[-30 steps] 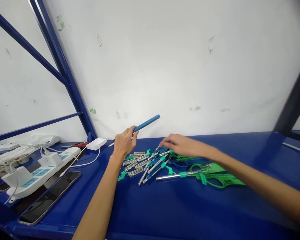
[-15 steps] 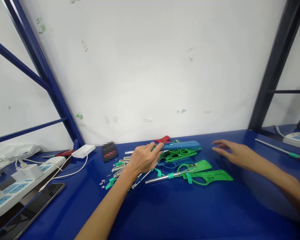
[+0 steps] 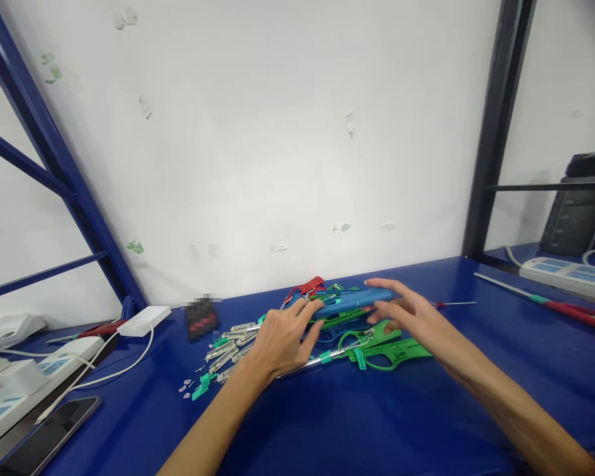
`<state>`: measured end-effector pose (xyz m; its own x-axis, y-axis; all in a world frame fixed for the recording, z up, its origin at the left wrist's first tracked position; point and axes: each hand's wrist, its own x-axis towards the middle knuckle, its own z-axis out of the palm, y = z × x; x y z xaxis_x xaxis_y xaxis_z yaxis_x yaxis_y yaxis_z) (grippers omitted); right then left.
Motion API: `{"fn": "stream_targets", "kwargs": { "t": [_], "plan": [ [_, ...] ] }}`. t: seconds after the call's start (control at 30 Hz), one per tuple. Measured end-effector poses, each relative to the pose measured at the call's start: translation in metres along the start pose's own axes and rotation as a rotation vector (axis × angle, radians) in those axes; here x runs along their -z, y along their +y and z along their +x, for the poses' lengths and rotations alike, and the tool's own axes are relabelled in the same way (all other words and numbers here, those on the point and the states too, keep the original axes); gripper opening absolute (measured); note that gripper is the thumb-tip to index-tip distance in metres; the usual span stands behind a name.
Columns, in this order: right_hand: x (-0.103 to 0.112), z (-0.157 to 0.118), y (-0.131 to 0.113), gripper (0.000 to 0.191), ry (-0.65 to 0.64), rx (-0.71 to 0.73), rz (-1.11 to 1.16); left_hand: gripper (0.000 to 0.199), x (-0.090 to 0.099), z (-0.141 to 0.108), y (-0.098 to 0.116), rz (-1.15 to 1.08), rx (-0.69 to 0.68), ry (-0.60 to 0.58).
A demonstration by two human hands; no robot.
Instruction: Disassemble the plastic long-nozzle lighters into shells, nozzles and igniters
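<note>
A blue lighter-like piece [image 3: 350, 303] lies level over a pile of parts on the blue table. My left hand [image 3: 288, 336] is closed on its left end, with the thumb low and apart. My right hand [image 3: 400, 309] has its fingers around the right end of the same blue piece. Beneath and in front are green handle pieces [image 3: 399, 352] with a metal tube running left. Red handle pieces [image 3: 311, 286] sit behind the pile. Several metal tubes with clear parts [image 3: 223, 357] fan out left of my left hand.
A blurred dark box [image 3: 201, 318] stands left of the pile. A phone [image 3: 49, 433], a white power strip [image 3: 74, 354] and cables lie at the left. On the right are a red-handled long tool [image 3: 575, 312], another power strip [image 3: 568, 272] and a dark bottle [image 3: 575, 205].
My right hand has moved left onto the right end of the blue piece. The camera view has turned to the right, bringing the dark bottle into sight.
</note>
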<state>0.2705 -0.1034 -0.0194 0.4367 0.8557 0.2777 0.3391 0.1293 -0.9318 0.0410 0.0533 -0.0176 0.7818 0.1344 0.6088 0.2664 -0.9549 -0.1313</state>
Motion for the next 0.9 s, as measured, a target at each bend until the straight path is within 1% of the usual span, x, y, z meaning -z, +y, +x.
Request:
{"fn": "stream_targets", "kwargs": {
  "t": [0.13, 0.27, 0.47, 0.73, 0.9],
  "plan": [
    [-0.001, 0.0033, 0.0014, 0.04, 0.0, -0.029, 0.042, 0.03, 0.0024, 0.0015, 0.0, -0.033, 0.018, -0.019],
    [-0.0044, 0.0039, 0.0, 0.038, -0.007, -0.04, 0.084, 0.03, 0.0008, 0.0015, 0.0001, -0.053, 0.023, -0.038],
    [-0.0064, 0.0048, 0.0018, 0.04, 0.006, -0.005, 0.11, 0.031, 0.0007, -0.0003, 0.0017, -0.074, 0.022, -0.054],
    [-0.008, 0.002, 0.005, 0.052, -0.012, 0.109, 0.126, 0.03, -0.0013, -0.0016, -0.0018, -0.069, 0.028, -0.027],
    [-0.0086, 0.0011, 0.003, 0.057, 0.033, 0.184, 0.14, 0.03, -0.0013, -0.001, 0.0015, -0.095, 0.042, -0.005]
  ]
}}
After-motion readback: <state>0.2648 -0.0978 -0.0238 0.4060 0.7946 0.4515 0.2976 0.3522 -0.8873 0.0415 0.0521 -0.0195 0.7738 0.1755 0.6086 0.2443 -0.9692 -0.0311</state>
